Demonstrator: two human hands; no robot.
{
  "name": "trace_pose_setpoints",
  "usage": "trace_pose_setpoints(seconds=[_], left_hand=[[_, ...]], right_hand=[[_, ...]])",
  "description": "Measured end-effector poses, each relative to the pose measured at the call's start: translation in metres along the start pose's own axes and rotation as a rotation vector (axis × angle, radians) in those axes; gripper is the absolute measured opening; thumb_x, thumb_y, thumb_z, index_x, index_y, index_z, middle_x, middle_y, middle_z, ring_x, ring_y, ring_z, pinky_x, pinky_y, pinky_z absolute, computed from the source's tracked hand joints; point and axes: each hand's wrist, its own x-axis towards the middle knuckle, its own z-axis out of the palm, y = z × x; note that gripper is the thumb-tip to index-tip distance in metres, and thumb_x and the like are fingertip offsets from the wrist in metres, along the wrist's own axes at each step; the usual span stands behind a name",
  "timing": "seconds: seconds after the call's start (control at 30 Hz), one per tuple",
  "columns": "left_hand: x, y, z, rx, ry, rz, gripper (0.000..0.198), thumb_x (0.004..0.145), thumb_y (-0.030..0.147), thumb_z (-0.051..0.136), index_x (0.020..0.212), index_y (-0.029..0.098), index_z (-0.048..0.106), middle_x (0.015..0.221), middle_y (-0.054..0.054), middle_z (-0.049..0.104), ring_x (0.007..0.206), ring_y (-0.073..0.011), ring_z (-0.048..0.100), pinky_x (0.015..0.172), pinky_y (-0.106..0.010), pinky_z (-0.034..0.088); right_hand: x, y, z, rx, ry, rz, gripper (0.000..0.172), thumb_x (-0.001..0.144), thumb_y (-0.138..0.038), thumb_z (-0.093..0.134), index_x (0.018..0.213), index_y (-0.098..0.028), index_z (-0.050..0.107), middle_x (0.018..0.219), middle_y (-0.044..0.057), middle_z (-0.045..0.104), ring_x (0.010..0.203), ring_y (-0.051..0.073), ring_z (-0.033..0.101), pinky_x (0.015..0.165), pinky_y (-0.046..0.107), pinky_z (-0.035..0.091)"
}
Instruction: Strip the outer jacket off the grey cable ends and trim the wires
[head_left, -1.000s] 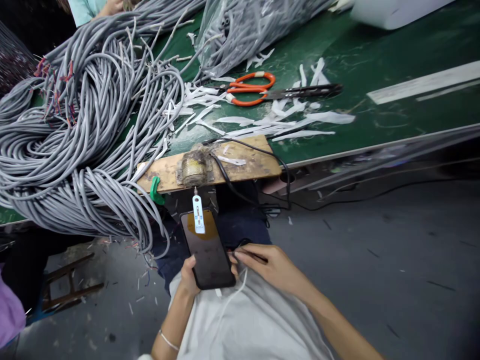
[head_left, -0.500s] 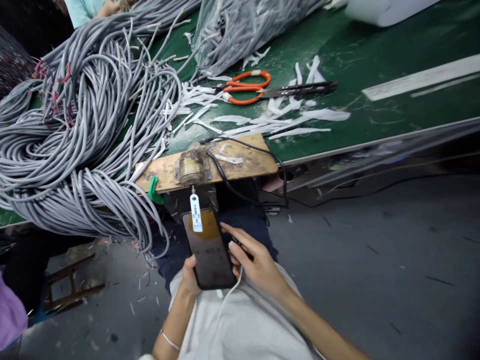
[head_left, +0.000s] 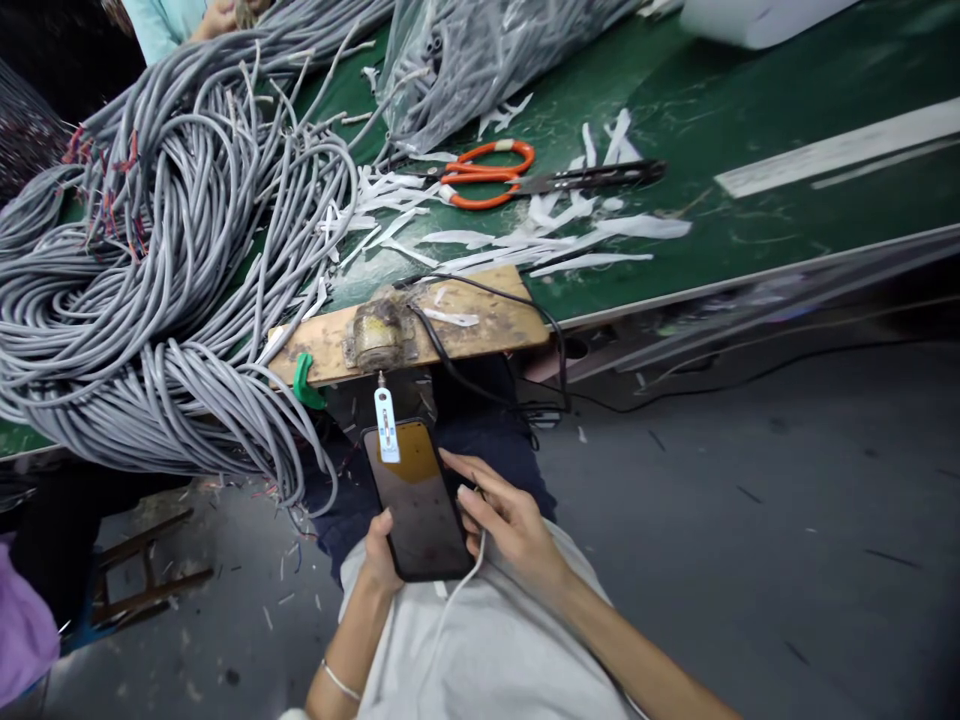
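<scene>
Over my lap, my left hand (head_left: 384, 555) grips a dark smartphone (head_left: 420, 525) by its lower left edge, thumb along the side. My right hand (head_left: 517, 525) is at the phone's right edge, with its index finger stretched toward the upper right side. Its thumb and other fingers pinch a thin white cable (head_left: 474, 572), which trails down over the light shirt; the cable's end is hidden in the fingers. A small light blue tag (head_left: 386, 425) hangs from a metal tip on the bench device (head_left: 379, 335) and overlaps the phone's top.
Scissors with orange handles (head_left: 487, 175) lie among white strips (head_left: 555, 235) on the green table (head_left: 675, 270). Bundled grey cables (head_left: 195, 200) cover the left side. A wooden board (head_left: 487, 325) with a green clamp (head_left: 306, 382) juts over the edge. A co-worker's sleeve (head_left: 154, 25) shows behind.
The table scene has shifted slightly left in view. Both hands keep nearly the same pose around the phone, with the right fingers moving only a little.
</scene>
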Motion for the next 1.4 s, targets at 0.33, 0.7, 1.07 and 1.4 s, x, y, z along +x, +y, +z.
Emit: trace_pose_setpoints(seconds=[0.33, 0.7, 1.07, 1.4], left_hand=[[-0.003, 0.008, 0.008, 0.128, -0.11, -0.045, 0.058, 0.054, 0.059, 0.064, 0.086, 0.011, 0.071, 0.082, -0.014, 0.07, 0.087, -0.0352, 0.063, 0.081, -0.044, 0.047], [-0.004, 0.014, 0.017, 0.087, -0.111, -0.137, 0.047, 0.056, 0.053, 0.062, 0.076, 0.011, 0.069, 0.086, -0.016, 0.069, 0.102, -0.0383, 0.056, 0.083, -0.047, 0.046], [-0.002, 0.015, 0.018, 0.107, -0.173, -0.129, 0.06, 0.055, 0.059, 0.063, 0.084, 0.007, 0.068, 0.084, -0.018, 0.069, 0.096, -0.0368, 0.059, 0.086, -0.046, 0.043], [0.001, 0.013, 0.013, 0.072, -0.093, -0.065, 0.054, 0.052, 0.054, 0.071, 0.084, 0.011, 0.069, 0.077, -0.012, 0.071, 0.086, -0.0326, 0.064, 0.087, -0.043, 0.043]], right_hand=[[0.0, 0.006, 0.002, 0.118, 0.045, 0.051, 0.047, 0.075, -0.048, 0.058, 0.118, -0.028, 0.056, 0.115, 0.006, 0.043, 0.046, 0.001, 0.038, 0.029, 0.017, 0.043], [0.0, 0.007, 0.002, 0.199, 0.085, 0.098, 0.045, 0.07, -0.047, 0.064, 0.111, -0.029, 0.061, 0.112, 0.005, 0.044, 0.043, 0.0, 0.042, 0.027, 0.018, 0.043], [0.003, 0.012, 0.002, 0.241, 0.101, 0.089, 0.042, 0.069, -0.044, 0.066, 0.109, -0.031, 0.062, 0.114, 0.005, 0.045, 0.04, -0.001, 0.041, 0.026, 0.017, 0.042], [0.003, 0.015, 0.001, 0.245, 0.104, 0.067, 0.042, 0.069, -0.043, 0.066, 0.109, -0.03, 0.062, 0.114, 0.005, 0.045, 0.038, -0.002, 0.041, 0.026, 0.017, 0.042]])
